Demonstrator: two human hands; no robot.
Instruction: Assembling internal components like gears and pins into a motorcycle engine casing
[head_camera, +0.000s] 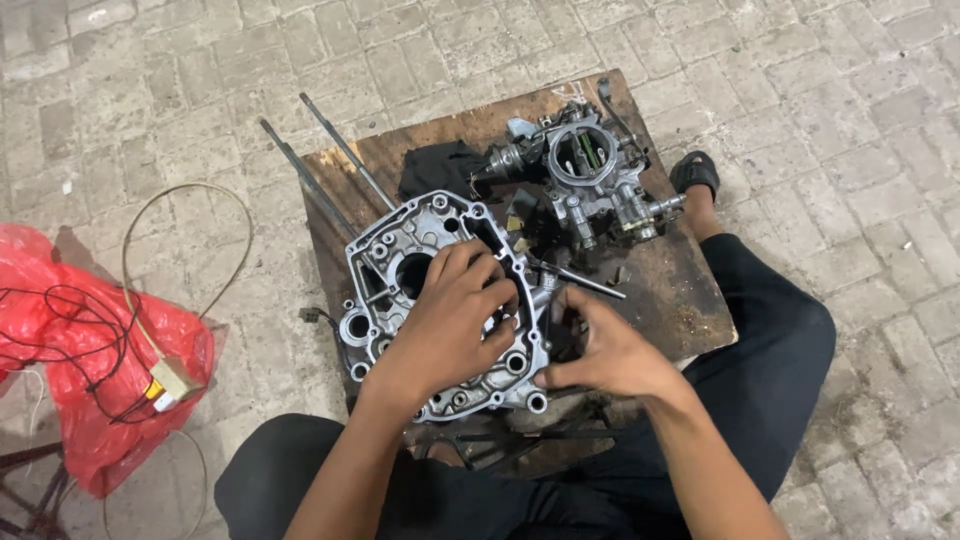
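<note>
The engine case half (440, 300), a grey cast-metal cover with bolt holes round its rim, lies flat at the centre of the wooden tabletop (680, 300), which rests between the person's knees. The left hand (450, 320) lies spread over the middle of the case, fingers curled down into its openings and pressing on it; what the fingertips touch inside is hidden. The right hand (610, 355) sits at 3 o'clock of the case, thumb on the lower right rim, fingers half open and splayed, closed on nothing that shows.

The step in hand looks like steadying and working on the inside of the case, 1 hand pinning it while the other braces the edge. The next move likely calls for a firm hold on the rim so the case does not slide on the board.

At 1 o'clock of the case stands a carburettor (590, 170), with a black cloth (440, 165) at 12 o'clock. 2 thin metal rods (320, 160) run out toward 11 o'clock. A short rod (585, 280) lies at 2 o'clock. Far off at 9 o'clock, on the paved floor (860, 80), lies a red plastic bag (90, 400) with wires (60, 320) across it.
</note>
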